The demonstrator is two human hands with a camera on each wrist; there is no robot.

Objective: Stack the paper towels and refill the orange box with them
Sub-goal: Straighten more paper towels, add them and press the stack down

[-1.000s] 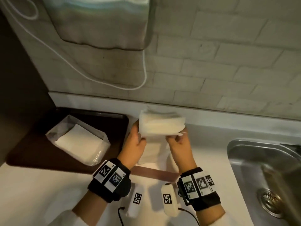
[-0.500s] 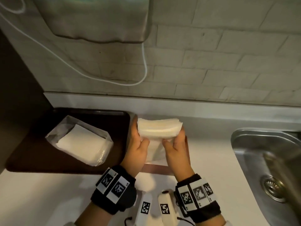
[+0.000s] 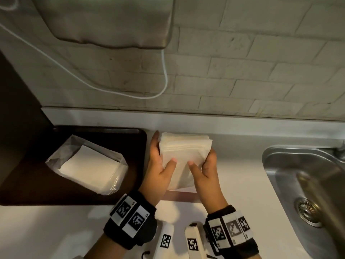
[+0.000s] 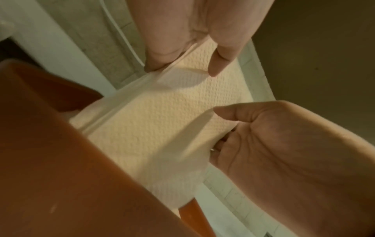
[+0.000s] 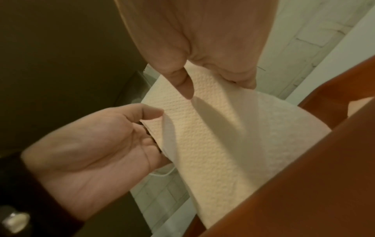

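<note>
A thick stack of white paper towels [image 3: 184,150] stands on edge, its lower part down inside the orange box [image 3: 179,196], of which only the near rim shows in the head view. My left hand [image 3: 160,156] grips the stack's left side and my right hand [image 3: 202,158] grips its right side, both thumbs on the near face. The left wrist view shows the embossed stack [image 4: 162,120] between my left hand [image 4: 184,69] and right hand [image 4: 263,136], with the box wall [image 4: 61,160] close. The right wrist view shows stack [image 5: 213,136], right hand [image 5: 215,88], left hand [image 5: 91,144] and box [image 5: 304,176].
An opened plastic pack of paper towels [image 3: 89,165] lies on a dark brown tray [image 3: 28,174] to the left. A steel sink [image 3: 308,184] is set in the white counter at right. A metal dispenser [image 3: 104,21] and a white cable [image 3: 164,75] hang on the tiled wall.
The stack has come down a little toward the box. Both hands have slid along its sides, and the thumbs now press its near face.
</note>
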